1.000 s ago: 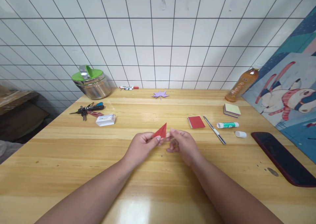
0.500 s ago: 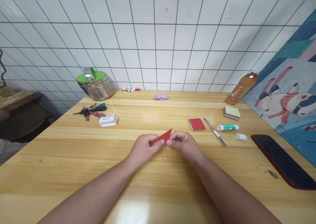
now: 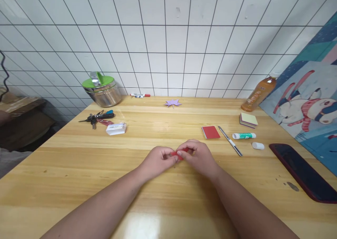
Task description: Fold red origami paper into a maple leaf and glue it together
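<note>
A small folded piece of red paper (image 3: 180,156) is pinched between both hands, just above the wooden table. My left hand (image 3: 161,160) grips its left end with thumb and fingers. Over its upper right side lie the thumb and fingers of my right hand (image 3: 197,155), closed on the paper and hiding much of it. The two thumbs are close together. To the right of my right hand lies a stack of square paper with a red sheet on top (image 3: 210,132). A craft knife (image 3: 230,140) rests beside that stack.
A purple paper leaf (image 3: 173,103) and markers (image 3: 140,95) lie by the tiled wall. Left are a green-lidded pot (image 3: 105,91), keys (image 3: 97,117) and a white box (image 3: 116,128). Right are a glue stick (image 3: 244,135), its cap (image 3: 258,146), yellow-topped paper (image 3: 249,119), bottle (image 3: 259,93) and phone (image 3: 302,172).
The red paper's raised point no longer shows; the paper now lies lower and flatter between my fingers. My right hand has shifted left over it, closer to my left hand.
</note>
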A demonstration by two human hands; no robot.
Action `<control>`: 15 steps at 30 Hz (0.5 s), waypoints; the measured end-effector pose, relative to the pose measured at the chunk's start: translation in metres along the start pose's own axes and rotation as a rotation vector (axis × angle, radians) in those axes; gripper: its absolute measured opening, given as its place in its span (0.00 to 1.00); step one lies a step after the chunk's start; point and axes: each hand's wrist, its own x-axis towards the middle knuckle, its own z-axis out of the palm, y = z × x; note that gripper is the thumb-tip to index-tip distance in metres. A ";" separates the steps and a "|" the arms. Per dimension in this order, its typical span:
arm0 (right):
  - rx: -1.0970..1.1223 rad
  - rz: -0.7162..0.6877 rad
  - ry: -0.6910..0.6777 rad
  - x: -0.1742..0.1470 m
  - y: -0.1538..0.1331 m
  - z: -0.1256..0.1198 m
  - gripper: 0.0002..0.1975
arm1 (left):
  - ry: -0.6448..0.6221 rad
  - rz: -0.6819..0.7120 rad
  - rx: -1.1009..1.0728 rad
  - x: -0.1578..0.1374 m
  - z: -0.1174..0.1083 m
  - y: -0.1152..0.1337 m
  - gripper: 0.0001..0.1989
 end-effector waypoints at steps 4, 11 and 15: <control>0.248 0.196 0.004 0.002 0.002 0.009 0.05 | 0.201 0.022 -0.081 0.003 -0.005 0.002 0.10; 0.330 0.250 0.029 0.002 0.000 0.012 0.07 | 0.245 0.049 -0.063 0.003 -0.004 0.001 0.10; 0.255 0.175 0.110 0.002 0.002 0.014 0.07 | 0.210 -0.039 -0.168 0.000 0.001 0.005 0.12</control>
